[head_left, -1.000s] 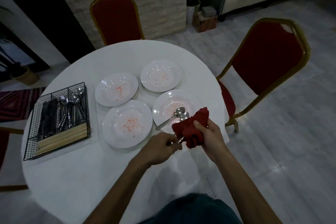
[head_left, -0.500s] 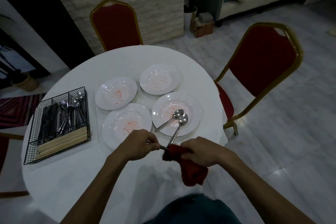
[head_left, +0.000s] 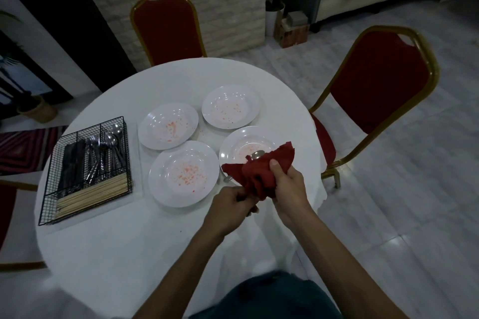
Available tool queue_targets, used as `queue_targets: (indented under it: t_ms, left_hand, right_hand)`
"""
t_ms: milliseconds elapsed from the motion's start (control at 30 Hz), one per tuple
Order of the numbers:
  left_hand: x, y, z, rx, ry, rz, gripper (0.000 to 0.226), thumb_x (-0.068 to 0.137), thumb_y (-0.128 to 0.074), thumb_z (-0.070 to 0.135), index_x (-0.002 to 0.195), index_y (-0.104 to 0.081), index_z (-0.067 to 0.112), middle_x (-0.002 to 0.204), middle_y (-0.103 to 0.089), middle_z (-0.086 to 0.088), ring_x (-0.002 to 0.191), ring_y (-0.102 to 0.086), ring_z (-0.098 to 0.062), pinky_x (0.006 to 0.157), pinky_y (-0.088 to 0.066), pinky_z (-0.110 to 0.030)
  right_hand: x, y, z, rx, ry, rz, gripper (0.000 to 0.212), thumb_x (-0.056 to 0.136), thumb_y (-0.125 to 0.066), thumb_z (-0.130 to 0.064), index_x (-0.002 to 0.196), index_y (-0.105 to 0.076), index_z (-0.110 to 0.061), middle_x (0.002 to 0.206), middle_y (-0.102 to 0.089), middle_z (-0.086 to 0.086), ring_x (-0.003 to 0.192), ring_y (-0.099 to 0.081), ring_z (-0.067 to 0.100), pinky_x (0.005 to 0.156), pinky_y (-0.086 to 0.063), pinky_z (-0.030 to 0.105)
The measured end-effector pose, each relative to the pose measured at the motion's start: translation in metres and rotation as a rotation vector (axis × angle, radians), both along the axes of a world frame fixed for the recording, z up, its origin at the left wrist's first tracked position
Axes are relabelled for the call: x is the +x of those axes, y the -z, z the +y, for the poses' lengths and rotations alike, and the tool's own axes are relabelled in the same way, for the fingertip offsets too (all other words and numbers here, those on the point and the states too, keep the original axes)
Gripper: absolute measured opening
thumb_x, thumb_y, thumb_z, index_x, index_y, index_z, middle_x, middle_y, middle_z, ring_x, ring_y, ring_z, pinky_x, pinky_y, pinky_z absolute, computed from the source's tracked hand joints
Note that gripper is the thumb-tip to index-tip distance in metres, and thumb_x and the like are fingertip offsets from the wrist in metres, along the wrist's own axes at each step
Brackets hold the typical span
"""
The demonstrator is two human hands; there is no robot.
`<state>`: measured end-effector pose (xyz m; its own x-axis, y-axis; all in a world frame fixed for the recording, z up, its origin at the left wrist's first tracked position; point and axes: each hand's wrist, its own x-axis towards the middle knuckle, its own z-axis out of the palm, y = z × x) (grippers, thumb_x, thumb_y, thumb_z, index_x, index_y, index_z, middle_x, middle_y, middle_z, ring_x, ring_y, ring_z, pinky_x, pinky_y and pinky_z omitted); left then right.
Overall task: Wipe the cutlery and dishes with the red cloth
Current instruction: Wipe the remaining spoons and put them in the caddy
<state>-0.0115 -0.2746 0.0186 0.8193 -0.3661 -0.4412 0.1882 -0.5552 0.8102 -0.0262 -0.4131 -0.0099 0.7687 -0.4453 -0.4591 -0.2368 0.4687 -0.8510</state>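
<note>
The right hand (head_left: 287, 189) is closed around the bunched dark-red cloth (head_left: 261, 171), thumb on top, and holds it up over the near edge of the nearest white round plate (head_left: 233, 146). The left hand (head_left: 230, 204) sits just below, its fingers curled in a pinch at the cloth's lower folds. What it pinches is hidden by the fabric, most likely the handle of the spoon being wiped.

Half a second ago the cloth was low, at the table edge, round that spoon's handle, with its bowl bare. Now the cloth has travelled up and covers the whole spoon. That reads as one wiping stroke from handle to bowl, so this spoon is probably nearly done.

A second steel spoon (head_left: 257, 155) lies on the same plate, its bowl showing just above the cloth. It looks not yet wiped.

Three more white plates (head_left: 168, 125) lie close by, all four speckled with orange-red stains. Left of them a black wire basket (head_left: 85, 168) holds more cutlery and pale chopsticks. All of it rests on a round table under a white tablecloth (head_left: 129, 241), so most of the job remains.
</note>
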Motion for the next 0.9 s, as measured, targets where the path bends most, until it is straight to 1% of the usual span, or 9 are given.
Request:
queue_targets:
  t_ms: [100,233,333,433,600,667,767,833,900]
  left_hand:
    - [0.008,-0.007,0.011,0.083,-0.051,-0.135,0.021,0.099,-0.062,0.029,0.082,-0.076,0.030,0.069,-0.073,0.012,0.069,-0.070,-0.004,0.069,-0.052,-0.022]
    - [0.032,-0.024,0.023,-0.082,-0.385,-0.249,0.022,0.097,-0.061,0.024,0.086,-0.077,0.034,0.077,-0.074,0.009,0.072,-0.069,-0.008,0.075,-0.055,-0.029]
    - [0.036,-0.027,0.023,-0.046,-0.224,-0.235,0.020,0.097,-0.063,0.035,0.085,-0.080,0.032,0.078,-0.076,0.009,0.074,-0.070,-0.005,0.074,-0.056,-0.025]
    - [0.026,-0.020,0.018,-0.023,-0.128,-0.222,0.015,0.094,-0.068,0.037,0.093,-0.082,0.031,0.082,-0.077,0.012,0.078,-0.071,-0.003,0.073,-0.058,-0.025]
    - [0.033,-0.012,0.034,0.107,-0.156,-0.323,0.018,0.093,-0.069,0.035,0.079,-0.079,0.030,0.074,-0.074,0.016,0.072,-0.068,0.001,0.075,-0.056,-0.027]
    - [0.045,-0.016,0.051,0.110,-0.295,-0.336,0.023,0.093,-0.070,0.038,0.079,-0.080,0.023,0.071,-0.074,0.012,0.073,-0.069,-0.005,0.077,-0.055,-0.031]
    - [0.057,-0.023,0.073,0.059,-0.440,-0.316,0.027,0.093,-0.071,0.040,0.078,-0.079,0.019,0.070,-0.074,0.005,0.076,-0.070,-0.014,0.077,-0.053,-0.033]
    - [0.055,-0.025,0.077,0.048,-0.437,-0.314,0.026,0.094,-0.070,0.037,0.077,-0.078,0.019,0.070,-0.073,0.005,0.075,-0.070,-0.015,0.076,-0.053,-0.033]
    - [0.047,-0.022,0.073,0.071,-0.362,-0.309,0.023,0.095,-0.067,0.033,0.080,-0.078,0.020,0.072,-0.073,0.007,0.074,-0.070,-0.011,0.075,-0.055,-0.031]
  right_hand:
    - [0.002,-0.001,-0.004,0.002,-0.016,0.030,0.026,0.104,-0.058,-0.025,0.118,-0.063,-0.003,0.112,-0.074,0.017,0.107,-0.072,0.031,0.096,-0.058,0.046]
    - [-0.004,-0.006,-0.003,0.081,-0.196,-0.003,0.026,0.102,-0.060,-0.018,0.118,-0.066,0.001,0.113,-0.074,0.024,0.110,-0.069,0.042,0.102,-0.054,0.051]
    - [-0.013,-0.012,0.010,0.029,-0.384,-0.055,0.027,0.104,-0.057,-0.022,0.123,-0.065,-0.005,0.114,-0.074,0.019,0.105,-0.073,0.037,0.093,-0.059,0.044]
    - [-0.020,-0.012,0.018,-0.032,-0.423,-0.059,0.030,0.107,-0.050,-0.031,0.126,-0.067,-0.015,0.113,-0.077,0.009,0.105,-0.074,0.026,0.089,-0.060,0.034]
    - [-0.032,-0.006,0.020,0.081,-0.505,-0.002,0.031,0.105,-0.055,-0.024,0.125,-0.064,-0.002,0.111,-0.073,0.025,0.098,-0.073,0.043,0.075,-0.061,0.038]
    - [-0.034,-0.004,0.020,0.088,-0.561,0.015,0.029,0.102,-0.061,-0.022,0.122,-0.061,-0.002,0.111,-0.074,0.025,0.098,-0.073,0.044,0.079,-0.061,0.043]
    - [-0.031,-0.003,0.026,0.011,-0.629,0.048,0.043,0.091,-0.072,-0.038,0.118,-0.063,-0.007,0.112,-0.075,0.018,0.105,-0.072,0.041,0.098,-0.055,0.057]
    - [-0.021,-0.004,0.035,-0.038,-0.638,0.065,0.045,0.087,-0.073,-0.045,0.113,-0.065,-0.009,0.110,-0.075,0.017,0.103,-0.072,0.040,0.099,-0.053,0.060]
    - [-0.007,-0.008,0.049,-0.069,-0.607,0.058,0.031,0.094,-0.070,-0.038,0.109,-0.067,-0.011,0.108,-0.076,0.014,0.101,-0.073,0.037,0.097,-0.055,0.057]
